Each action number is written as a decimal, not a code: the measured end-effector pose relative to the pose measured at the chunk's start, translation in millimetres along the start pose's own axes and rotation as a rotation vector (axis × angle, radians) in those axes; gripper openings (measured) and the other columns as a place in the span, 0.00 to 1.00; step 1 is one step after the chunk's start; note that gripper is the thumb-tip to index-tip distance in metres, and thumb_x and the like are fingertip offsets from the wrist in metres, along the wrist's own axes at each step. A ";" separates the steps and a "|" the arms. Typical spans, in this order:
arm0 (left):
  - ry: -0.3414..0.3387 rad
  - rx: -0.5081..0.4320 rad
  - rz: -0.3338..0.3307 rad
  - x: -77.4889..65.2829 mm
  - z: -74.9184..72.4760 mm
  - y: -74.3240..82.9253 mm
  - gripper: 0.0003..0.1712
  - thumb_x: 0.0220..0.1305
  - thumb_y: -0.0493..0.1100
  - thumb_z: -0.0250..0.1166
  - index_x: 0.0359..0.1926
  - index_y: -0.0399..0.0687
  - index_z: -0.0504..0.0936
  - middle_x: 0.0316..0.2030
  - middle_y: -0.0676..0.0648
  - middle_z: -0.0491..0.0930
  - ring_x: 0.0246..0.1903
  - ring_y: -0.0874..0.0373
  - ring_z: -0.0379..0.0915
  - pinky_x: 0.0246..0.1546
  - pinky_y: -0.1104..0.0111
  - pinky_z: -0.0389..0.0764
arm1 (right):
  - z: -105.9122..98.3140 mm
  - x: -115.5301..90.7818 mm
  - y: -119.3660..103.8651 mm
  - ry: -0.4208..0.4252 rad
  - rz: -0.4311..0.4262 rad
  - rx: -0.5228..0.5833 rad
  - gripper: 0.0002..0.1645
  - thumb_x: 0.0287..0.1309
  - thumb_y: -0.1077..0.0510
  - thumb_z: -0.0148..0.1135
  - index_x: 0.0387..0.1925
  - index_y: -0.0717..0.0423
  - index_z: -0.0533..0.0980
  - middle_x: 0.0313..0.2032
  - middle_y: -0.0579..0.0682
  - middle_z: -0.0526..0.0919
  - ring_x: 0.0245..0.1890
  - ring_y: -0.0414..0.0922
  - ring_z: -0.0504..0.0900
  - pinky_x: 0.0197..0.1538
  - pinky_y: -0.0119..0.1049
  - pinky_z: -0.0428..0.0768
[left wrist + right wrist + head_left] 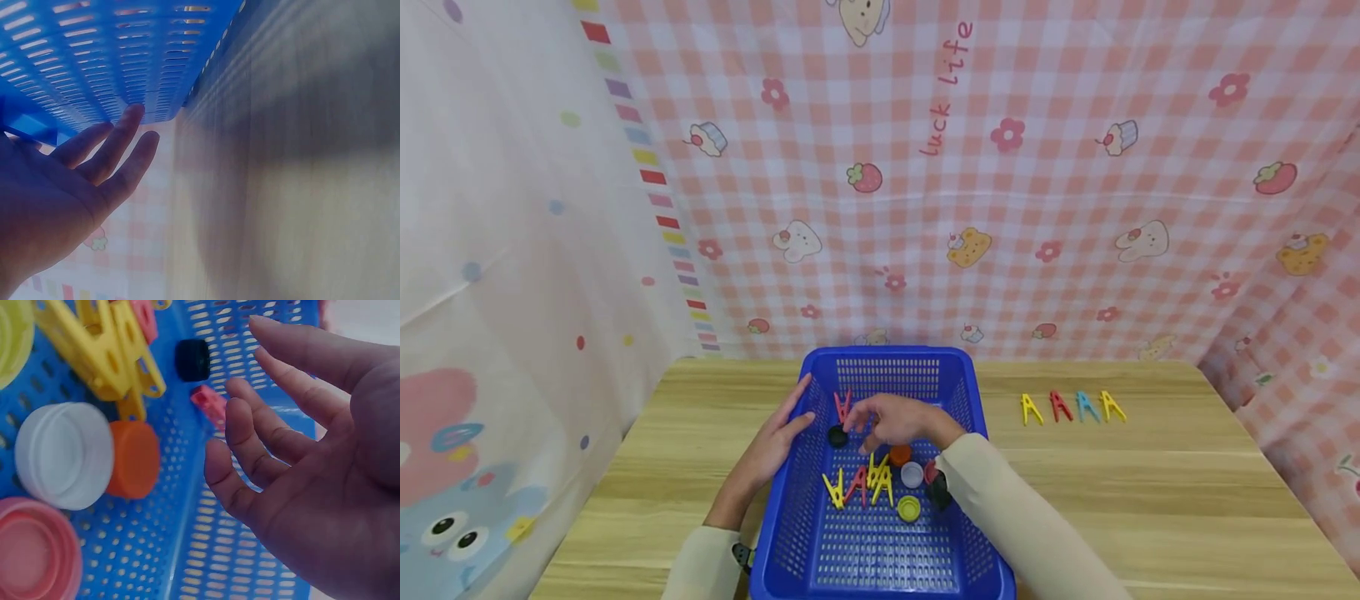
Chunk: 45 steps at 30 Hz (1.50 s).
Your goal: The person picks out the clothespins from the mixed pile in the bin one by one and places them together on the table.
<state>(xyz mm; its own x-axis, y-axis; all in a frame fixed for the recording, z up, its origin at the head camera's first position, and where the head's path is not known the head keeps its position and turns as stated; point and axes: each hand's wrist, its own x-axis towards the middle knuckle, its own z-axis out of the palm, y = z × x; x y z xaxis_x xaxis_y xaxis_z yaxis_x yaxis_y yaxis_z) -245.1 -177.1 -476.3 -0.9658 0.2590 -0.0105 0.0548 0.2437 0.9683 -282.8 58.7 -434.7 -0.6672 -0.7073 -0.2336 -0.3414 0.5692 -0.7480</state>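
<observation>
My right hand (898, 419) hovers inside a blue plastic basket (887, 352), fingers loosely bent and holding nothing. Nearest to it are a black bottle cap (837, 436) and a pink-red clothespin (842, 406), partly behind the fingers. My left hand (771, 446) rests at the basket's left side, its fingers extended along the outer wall (137, 62). Lower in the basket lie a red clothespin (857, 483) and several yellow clothespins (833, 489). Beside them are an orange cap (134, 459), a white cap (62, 456), a pink cap (31, 550) and a yellow cap (908, 508).
On the wooden table (1112, 492), right of the basket, a row holds a yellow clothespin (1032, 409), a red one (1061, 406), a blue one (1087, 406) and another yellow one (1112, 406). A pink checked cloth (925, 275) hangs behind the table.
</observation>
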 end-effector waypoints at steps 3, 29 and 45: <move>0.003 -0.001 -0.007 -0.4 -0.7 -0.7 0.34 0.77 0.45 0.48 0.78 0.65 0.50 0.78 0.44 0.46 0.73 0.39 0.49 0.67 0.42 0.61 | 1.7 1.8 4.6 -0.030 0.047 -0.005 0.21 0.55 0.66 0.69 0.51 0.56 0.80 0.51 0.56 0.80 0.51 0.50 0.77 0.57 0.49 0.76; 0.002 -0.001 -0.034 -0.6 0.1 -0.1 0.34 0.77 0.47 0.47 0.78 0.70 0.48 0.78 0.47 0.45 0.72 0.38 0.53 0.62 0.42 0.69 | 15.3 8.8 14.6 -0.081 0.187 -0.273 0.17 0.53 0.57 0.74 0.45 0.46 0.80 0.36 0.44 0.78 0.35 0.40 0.74 0.43 0.36 0.75; -0.008 -0.027 -0.044 -1.4 -0.9 1.2 0.34 0.77 0.47 0.47 0.78 0.70 0.48 0.78 0.46 0.46 0.68 0.36 0.59 0.57 0.49 0.76 | 16.6 10.1 16.7 -0.035 0.193 -0.317 0.16 0.51 0.59 0.75 0.42 0.45 0.81 0.48 0.45 0.74 0.43 0.40 0.71 0.46 0.34 0.77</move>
<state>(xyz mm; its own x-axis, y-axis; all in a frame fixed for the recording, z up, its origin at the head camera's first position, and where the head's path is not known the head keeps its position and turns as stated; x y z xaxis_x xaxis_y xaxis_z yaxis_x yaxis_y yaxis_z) -243.9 -178.0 -474.9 -0.9651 0.2561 -0.0551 0.0054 0.2297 0.9732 -284.2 54.1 -459.9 -0.7180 -0.5851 -0.3770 -0.4035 0.7913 -0.4595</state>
